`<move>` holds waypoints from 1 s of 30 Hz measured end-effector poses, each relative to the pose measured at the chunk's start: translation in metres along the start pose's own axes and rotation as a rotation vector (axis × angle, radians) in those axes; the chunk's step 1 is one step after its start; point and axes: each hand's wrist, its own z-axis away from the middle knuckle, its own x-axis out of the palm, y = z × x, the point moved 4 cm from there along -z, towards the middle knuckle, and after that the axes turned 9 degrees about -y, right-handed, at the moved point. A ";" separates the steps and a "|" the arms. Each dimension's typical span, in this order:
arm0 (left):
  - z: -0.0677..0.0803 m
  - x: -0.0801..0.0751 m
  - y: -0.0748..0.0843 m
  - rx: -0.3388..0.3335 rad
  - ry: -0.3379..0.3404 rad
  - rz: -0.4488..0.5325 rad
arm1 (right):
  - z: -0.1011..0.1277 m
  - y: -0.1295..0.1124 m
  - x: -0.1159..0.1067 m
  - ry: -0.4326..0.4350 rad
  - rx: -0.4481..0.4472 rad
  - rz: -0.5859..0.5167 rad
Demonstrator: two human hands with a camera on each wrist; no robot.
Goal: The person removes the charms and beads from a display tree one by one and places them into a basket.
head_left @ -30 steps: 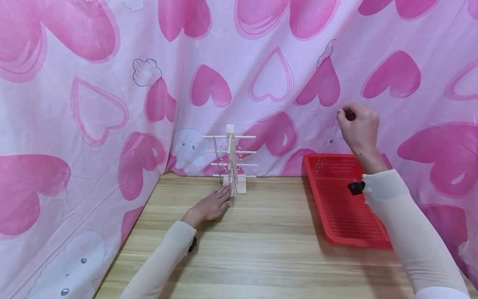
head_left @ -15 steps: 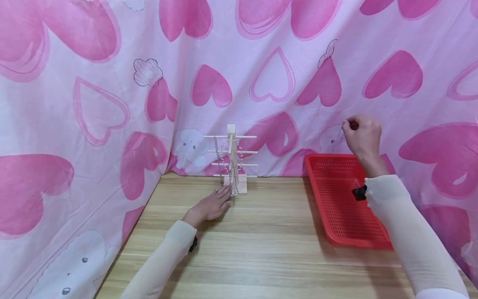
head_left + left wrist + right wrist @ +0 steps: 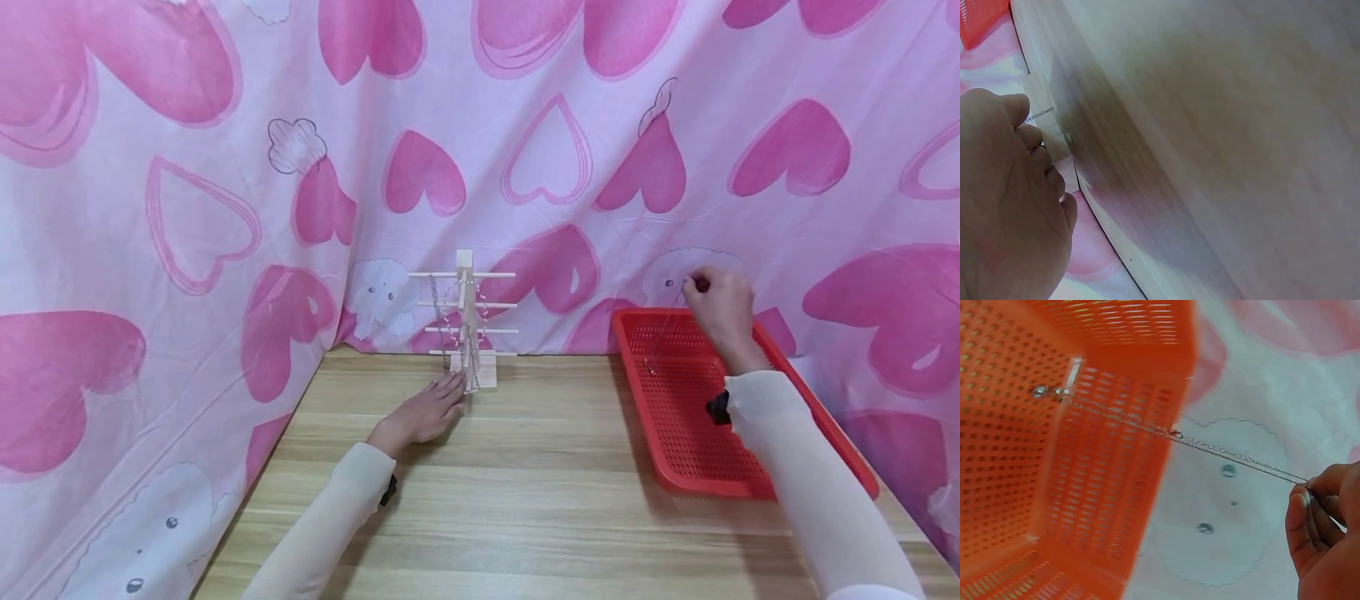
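Note:
A small wooden rack point(image 3: 465, 260) with thin crossbars stands at the back of the table. A silver chain point(image 3: 434, 293) and a pink beaded necklace point(image 3: 482, 292) hang from it, among other chains. My left hand point(image 3: 420, 412) lies with straight fingers at the front of the rack's base. In the left wrist view, a bit of chain point(image 3: 1041, 114) shows just past the fingertips. Pinched between the thumb and finger of my right hand point(image 3: 722, 308) is a fine silver necklace point(image 3: 1175, 434). It hangs doubled, its pendant point(image 3: 1041, 392) low, over the red basket point(image 3: 643, 417).
The red perforated basket sits on the right of the wooden table point(image 3: 540, 467), under my right forearm. Pink heart-print cloth point(image 3: 555, 158) closes off the back and both sides. Bare tabletop lies between the rack and the basket.
My right hand has come down, first swinging slightly right, and the necklace has sunk lower toward the basket with it. My left hand stays at the rack's base.

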 end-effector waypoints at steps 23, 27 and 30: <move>-0.002 0.003 -0.004 -0.004 -0.008 0.006 | 0.028 0.054 0.059 -0.458 0.083 0.028; -0.001 0.003 -0.004 -0.006 -0.005 0.000 | 0.033 0.061 0.068 -0.541 0.103 0.046; 0.001 0.001 -0.001 -0.003 -0.002 0.008 | 0.037 0.065 0.072 -0.591 0.137 0.031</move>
